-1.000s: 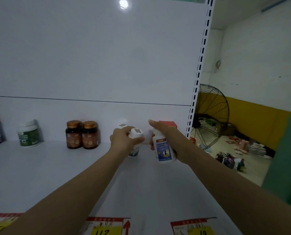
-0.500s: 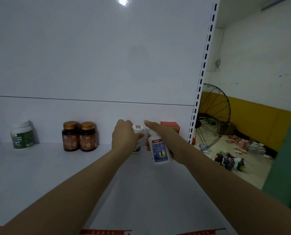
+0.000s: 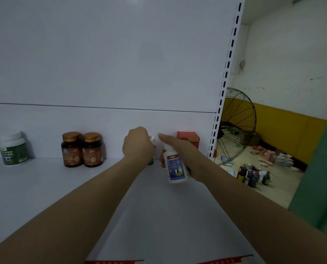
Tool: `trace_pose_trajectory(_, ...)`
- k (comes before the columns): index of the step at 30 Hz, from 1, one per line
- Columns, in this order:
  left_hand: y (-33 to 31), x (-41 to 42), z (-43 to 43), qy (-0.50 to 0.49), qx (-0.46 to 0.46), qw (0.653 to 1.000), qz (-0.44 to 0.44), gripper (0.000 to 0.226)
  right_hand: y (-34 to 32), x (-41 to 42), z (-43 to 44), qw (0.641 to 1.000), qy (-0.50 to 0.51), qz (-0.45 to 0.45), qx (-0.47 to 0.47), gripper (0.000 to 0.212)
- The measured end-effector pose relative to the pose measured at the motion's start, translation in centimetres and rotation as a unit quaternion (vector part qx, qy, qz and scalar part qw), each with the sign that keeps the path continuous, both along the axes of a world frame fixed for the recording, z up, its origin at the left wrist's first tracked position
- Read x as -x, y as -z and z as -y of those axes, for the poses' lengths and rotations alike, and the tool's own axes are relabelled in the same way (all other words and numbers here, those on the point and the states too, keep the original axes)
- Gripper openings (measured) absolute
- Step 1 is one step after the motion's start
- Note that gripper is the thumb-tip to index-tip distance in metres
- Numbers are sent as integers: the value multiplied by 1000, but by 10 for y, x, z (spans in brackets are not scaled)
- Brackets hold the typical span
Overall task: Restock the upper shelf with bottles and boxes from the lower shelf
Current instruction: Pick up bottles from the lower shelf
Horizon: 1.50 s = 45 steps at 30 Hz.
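We've got the white back panel (image 3: 101,54) filling most of the view. Under it is the upper shelf (image 3: 44,187), pale and dim, with its front edge barely in frame. Off to the right, past the slotted upright (image 3: 227,73), a black floor fan (image 3: 239,126) stands half hidden behind the shelving. A clutter of dark bottles (image 3: 252,176) on the floor is too small to read.

Both forearms reach in from below. The left hand (image 3: 138,145) shows us only its back, near the rear of the shelf. It's balled round a small white bottle (image 3: 152,142), and we get just a sliver of that bottle at the thumb side; the fingers themselves are out of sight. The right hand (image 3: 185,153) grips a blue-label bottle (image 3: 175,167) just beside the left. Its index finger lies straight over the top, covering the cap, and the rest curl behind the body. Whether the base touches the shelf, we can't tell.

Behind the right hand, a red box (image 3: 189,139) sits at the back corner, its lower part covered by the wrist. Left of the hands, two amber bottles (image 3: 72,149) with gold caps stand touching at the rear, and far left there's a white jar (image 3: 13,149) with a green label. Label print is blurred throughout. Red price strips (image 3: 113,261) just poke in at the bottom edge.
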<state>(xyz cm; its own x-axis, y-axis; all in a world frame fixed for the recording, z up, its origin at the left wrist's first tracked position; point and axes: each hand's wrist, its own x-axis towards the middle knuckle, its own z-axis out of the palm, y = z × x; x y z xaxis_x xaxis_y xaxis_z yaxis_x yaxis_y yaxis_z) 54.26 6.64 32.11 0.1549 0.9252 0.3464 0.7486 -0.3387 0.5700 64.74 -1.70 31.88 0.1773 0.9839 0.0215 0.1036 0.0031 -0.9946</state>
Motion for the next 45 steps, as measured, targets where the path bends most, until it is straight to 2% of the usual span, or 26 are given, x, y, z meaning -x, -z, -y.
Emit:
trace_pose_trajectory(6,-1,6,11,27,-47,999,-3,35,-1,1,0,1000,1,2,-1,34)
trace_pose_trajectory(9,-2,14,16,36,-78,996,-35,28,-6,2,3,1000,0,10,-19,34)
trace_pose_trajectory(14,-6,44,17,61,5,989,-137,10,-19,10,12,998,-2,25,-60,32)
trace_pose_trajectory(20,-13,80,29,41,25,967,-250,17,-31,24,17,996,-22,35,-83,35)
trace_pose_trajectory(27,-12,119,47,37,48,961,-270,22,-35,60,21,993,-62,57,-87,34)
trace_pose_trajectory(31,-15,159,64,25,53,965,-257,22,-44,101,27,995,-47,50,-75,32)
trace_pose_trajectory(35,-21,224,88,12,26,966,-258,25,-51,159,44,990,-70,66,-102,31)
trace_pose_trajectory(39,-27,308,117,-4,14,965,-263,26,-52,232,54,985,-100,46,-133,15)
trace_pose_trajectory(45,-31,450,148,-41,27,965,-258,21,-50,372,60,982,-114,68,-136,19)
